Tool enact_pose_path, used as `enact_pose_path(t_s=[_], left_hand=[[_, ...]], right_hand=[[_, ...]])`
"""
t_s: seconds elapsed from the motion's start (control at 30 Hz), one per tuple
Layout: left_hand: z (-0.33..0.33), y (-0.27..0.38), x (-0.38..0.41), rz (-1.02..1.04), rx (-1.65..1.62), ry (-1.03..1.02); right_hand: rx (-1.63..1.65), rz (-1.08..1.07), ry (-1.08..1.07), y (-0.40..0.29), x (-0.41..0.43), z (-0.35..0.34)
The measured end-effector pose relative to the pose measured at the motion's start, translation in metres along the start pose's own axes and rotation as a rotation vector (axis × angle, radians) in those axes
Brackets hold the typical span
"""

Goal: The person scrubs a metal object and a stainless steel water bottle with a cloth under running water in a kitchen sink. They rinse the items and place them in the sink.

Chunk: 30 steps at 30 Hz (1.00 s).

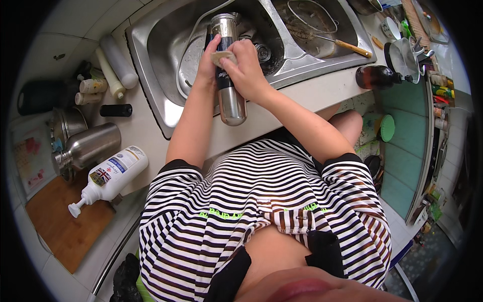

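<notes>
My left hand grips a steel cylinder with a black printed band from its left side, near the upper part. Pressed on the black band is a tan scrubbing pad, held in my right hand. The cylinder lies across the front rim of a double-bowl stainless steel sink, its rounded end over the counter. Part of the cylinder and its band is hidden by my fingers. Behind it, in the left bowl, are a sink drain fitting and a pale hose.
A wooden-handled wire strainer rests in the right bowl, its handle over the rim. A brown bottle lies at the right. Left of the sink are a white pump bottle, a steel bottle and a black cylinder.
</notes>
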<state>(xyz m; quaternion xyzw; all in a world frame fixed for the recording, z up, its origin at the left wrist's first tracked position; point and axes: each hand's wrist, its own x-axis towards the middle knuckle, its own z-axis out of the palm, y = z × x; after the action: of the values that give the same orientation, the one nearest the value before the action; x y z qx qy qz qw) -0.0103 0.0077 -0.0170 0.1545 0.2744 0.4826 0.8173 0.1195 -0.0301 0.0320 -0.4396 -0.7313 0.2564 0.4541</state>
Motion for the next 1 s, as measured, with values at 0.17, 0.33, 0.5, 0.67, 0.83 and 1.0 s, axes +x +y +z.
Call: enact_pose_path(t_s=[0.17,0.33,0.5,0.67,0.83,1.0], left_hand=[[0.016,-0.013,-0.001,0.143,-0.019,0.063],[0.014,-0.010,-0.001,0.037,-0.037,-0.118],[0.012,-0.007,-0.003,-0.028,-0.077,-0.039],[0.025,0.000,-0.006,0.123,0.005,0.027],[0.039,-0.005,-0.009,0.114,0.038,0.113],[0.040,-0.005,-0.014,0.054,-0.043,0.094]], right_hand=[[-0.105,-0.014,0.073,0.024,0.032,0.006],[-0.093,0.072,0.087,0.034,0.054,0.006],[-0.160,-0.010,-0.130,-0.018,0.002,-0.009],[0.524,0.294,0.157,0.004,0.018,-0.016],[0.899,0.363,0.300,-0.009,0.035,-0.033],[-0.072,-0.072,-0.012,-0.010,0.008,-0.030]])
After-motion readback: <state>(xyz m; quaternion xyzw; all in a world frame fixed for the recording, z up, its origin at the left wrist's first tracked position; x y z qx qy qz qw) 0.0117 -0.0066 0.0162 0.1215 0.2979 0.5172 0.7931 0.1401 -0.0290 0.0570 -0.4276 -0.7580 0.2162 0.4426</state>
